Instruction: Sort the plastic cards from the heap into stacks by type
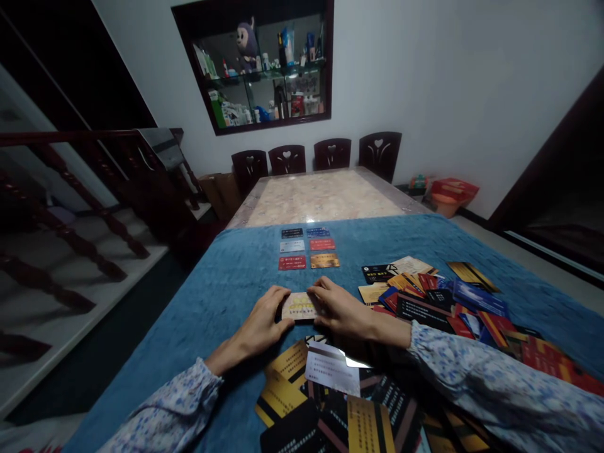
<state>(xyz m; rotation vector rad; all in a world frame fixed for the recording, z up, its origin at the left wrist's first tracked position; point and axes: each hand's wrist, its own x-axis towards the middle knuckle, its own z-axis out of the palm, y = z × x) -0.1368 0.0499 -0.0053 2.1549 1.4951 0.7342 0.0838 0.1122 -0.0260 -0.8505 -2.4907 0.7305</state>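
Between the two hands lies a pale gold card [298, 306], flat on the blue cloth [221, 277]. The left hand [262, 324] pinches its left end with curled fingertips and the right hand [342, 308] pinches its right end, so the card is gripped from both sides and neither palm is spread.

Just beyond the fingertips sit six laid-out cards [309, 248], in two neat columns of three. To the right of the right hand sprawls a loose heap of cards [443, 299]. Under both wrists, nearer the body, is a second heap [330, 409] with a white card [333, 372] lying on top.

From where I stand, the sleeves look like the main risk. Either forearm is right over the near heap, and a drag backwards could scatter it or carry a card off the table edge. The cloth looks soft too, so I'd guess a push forward on the held card could ruck it and knock the six out of line. The light is dim, which may make similar cards easy to mix up.

As for containers, far beyond the hands a glass-fronted wall niche [325, 63] holds bottles, boxes and a plush toy [246, 41]. Off past the right hand, on the floor, a red tub [452, 190] stands by the wall, and I cannot tell what is in it
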